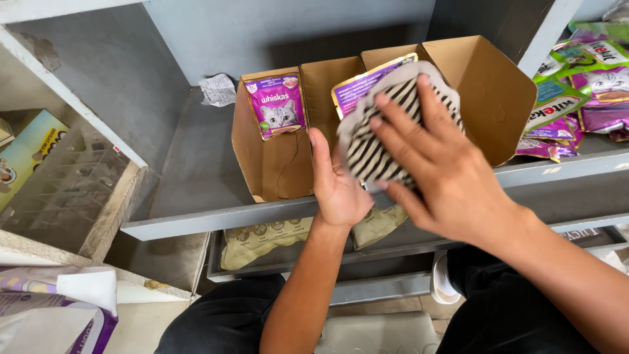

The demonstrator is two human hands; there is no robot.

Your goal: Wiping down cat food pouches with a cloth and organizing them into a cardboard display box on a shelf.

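Grey metal shelf (196, 219), open front. On it a brown cardboard display box (275, 164), divided into compartments, front cut low. Left compartment: one purple pet-food pouch (277, 105) with a cat pictured, standing upright against the back wall. Lower shelf (367, 259): beige pouches (262, 239) lying flat. Far right on the upper shelf: loose heap of purple and green pouches (576, 85).

Right hand (445, 170) spread flat, fingers pressing a black-and-white striped cloth (377, 141) against a second purple pouch (360, 85), held in front of the box's middle compartments. Left hand (337, 187) open, palm cupped against cloth and pouch from the left and below. Cloth bunched, pale edge, covering most of the pouch; only its top corner shows.
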